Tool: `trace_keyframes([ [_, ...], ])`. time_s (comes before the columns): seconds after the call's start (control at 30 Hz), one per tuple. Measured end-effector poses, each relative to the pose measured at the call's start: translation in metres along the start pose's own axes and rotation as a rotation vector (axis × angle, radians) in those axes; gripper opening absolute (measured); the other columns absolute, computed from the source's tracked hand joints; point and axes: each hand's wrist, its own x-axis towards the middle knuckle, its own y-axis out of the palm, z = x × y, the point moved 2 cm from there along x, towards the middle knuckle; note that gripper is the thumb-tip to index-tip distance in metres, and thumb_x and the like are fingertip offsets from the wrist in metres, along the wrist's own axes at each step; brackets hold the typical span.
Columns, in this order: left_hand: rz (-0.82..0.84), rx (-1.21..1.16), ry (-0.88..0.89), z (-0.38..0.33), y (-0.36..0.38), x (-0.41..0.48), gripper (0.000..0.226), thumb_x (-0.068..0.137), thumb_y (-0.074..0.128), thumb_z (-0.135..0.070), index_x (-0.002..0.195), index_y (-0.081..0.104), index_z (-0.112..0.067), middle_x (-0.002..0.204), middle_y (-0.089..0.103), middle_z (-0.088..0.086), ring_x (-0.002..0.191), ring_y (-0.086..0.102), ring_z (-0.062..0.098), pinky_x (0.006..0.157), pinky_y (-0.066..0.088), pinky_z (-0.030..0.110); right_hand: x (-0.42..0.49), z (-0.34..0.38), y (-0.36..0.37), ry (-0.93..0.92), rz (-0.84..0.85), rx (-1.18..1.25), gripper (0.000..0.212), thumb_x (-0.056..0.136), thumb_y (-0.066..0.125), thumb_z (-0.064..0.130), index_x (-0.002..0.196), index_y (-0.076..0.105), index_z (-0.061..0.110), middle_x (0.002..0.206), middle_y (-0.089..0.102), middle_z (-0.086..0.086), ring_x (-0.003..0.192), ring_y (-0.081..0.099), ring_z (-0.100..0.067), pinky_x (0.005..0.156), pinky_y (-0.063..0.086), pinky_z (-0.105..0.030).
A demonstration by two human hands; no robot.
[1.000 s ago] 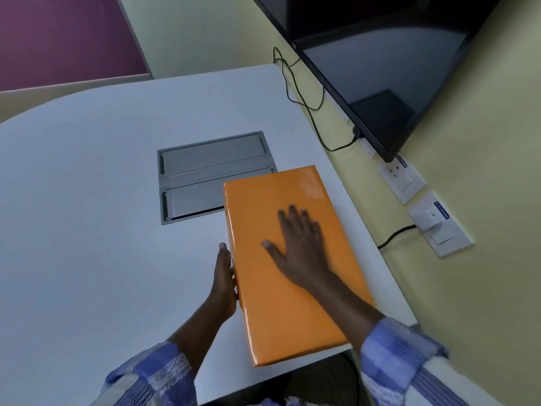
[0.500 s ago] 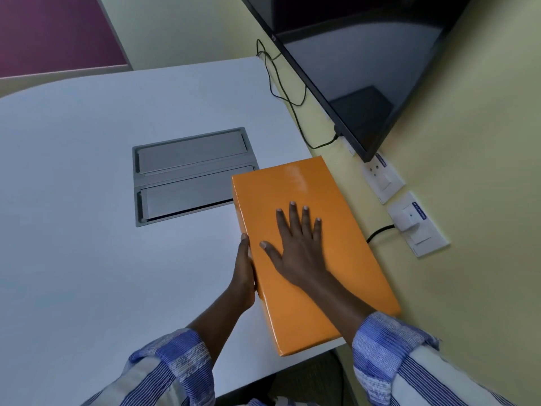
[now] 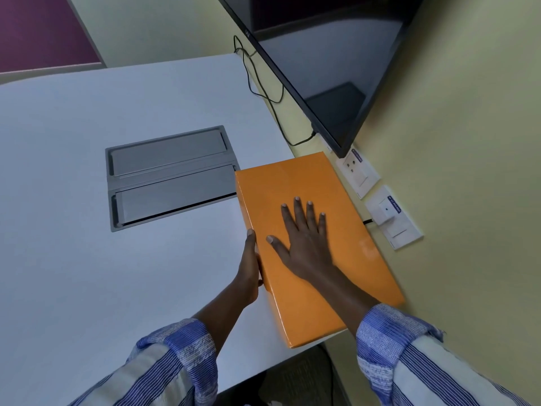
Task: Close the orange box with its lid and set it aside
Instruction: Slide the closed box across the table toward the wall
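Observation:
The orange box (image 3: 295, 183) lies closed, its lid on, at the right edge of the white table (image 3: 87, 273). Its right side overhangs the table's edge toward the wall. My right hand (image 3: 301, 238) rests flat on the lid with fingers spread. My left hand (image 3: 248, 268) presses against the box's left long side, fingers hidden behind or under that edge.
A grey recessed cable hatch (image 3: 169, 177) sits in the table just left of the box. A black wall-mounted screen (image 3: 322, 68) hangs on the right, with cables (image 3: 263, 92) and white wall sockets (image 3: 380, 206) beneath it. A purple panel (image 3: 38, 30) stands at the far left.
The box has slid right across the table, off the hatch's corner and over the table's right edge. Both hands moved with it, keeping their hold.

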Motion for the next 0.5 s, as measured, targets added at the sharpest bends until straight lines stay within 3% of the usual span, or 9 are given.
trace_keyframes([
  [0.17,0.013,0.047,0.003,-0.007,0.002,-0.003,0.049,0.082,0.027,-0.089,0.110,0.051,-0.057,0.110,0.064,-0.020,0.102,0.062,0.009,0.072,0.054,0.035,0.004,-0.004,-0.002,0.030,0.020,-0.001,0.086,0.093,0.018,0.075,0.161,0.002,0.025,0.170,-0.007,-0.008,0.155,-0.011,-0.033,0.123,0.000,-0.060],
  [0.23,0.006,0.034,0.004,-0.006,-0.040,-0.030,0.063,0.083,0.026,-0.088,0.129,0.045,-0.050,0.128,0.057,-0.011,0.119,0.057,0.018,0.094,0.049,0.048,-0.008,0.043,-0.005,-0.023,0.019,-0.010,0.086,0.093,0.022,0.073,0.161,0.004,0.024,0.170,-0.006,-0.009,0.155,-0.009,-0.035,0.123,0.000,-0.061],
  [0.3,-0.009,0.056,0.008,-0.008,-0.042,-0.028,0.076,0.087,0.023,-0.084,0.151,0.028,-0.043,0.154,0.042,0.001,0.143,0.039,0.029,0.112,0.032,0.060,-0.005,0.046,-0.010,0.002,0.030,0.011,0.085,0.095,0.029,0.070,0.161,0.010,0.021,0.170,-0.001,-0.012,0.156,-0.004,-0.036,0.123,0.003,-0.060],
  [0.4,-0.039,0.142,0.081,-0.006,-0.046,-0.033,0.074,0.095,0.019,-0.075,0.158,0.018,-0.036,0.168,0.022,0.003,0.147,0.030,0.024,0.115,0.026,0.052,-0.008,0.049,-0.016,0.008,0.017,0.002,0.081,0.096,0.036,0.065,0.159,0.018,0.017,0.169,0.008,-0.015,0.156,0.004,-0.035,0.124,0.008,-0.058],
  [0.5,-0.122,0.414,0.142,-0.002,-0.066,-0.042,0.079,0.096,0.016,-0.073,0.161,0.014,-0.028,0.171,0.014,0.001,0.156,0.015,0.024,0.125,0.015,0.051,-0.014,0.080,-0.016,-0.096,0.016,0.018,0.078,0.098,0.039,0.059,0.160,0.018,0.017,0.169,0.007,-0.014,0.156,0.004,-0.034,0.124,0.007,-0.054],
])
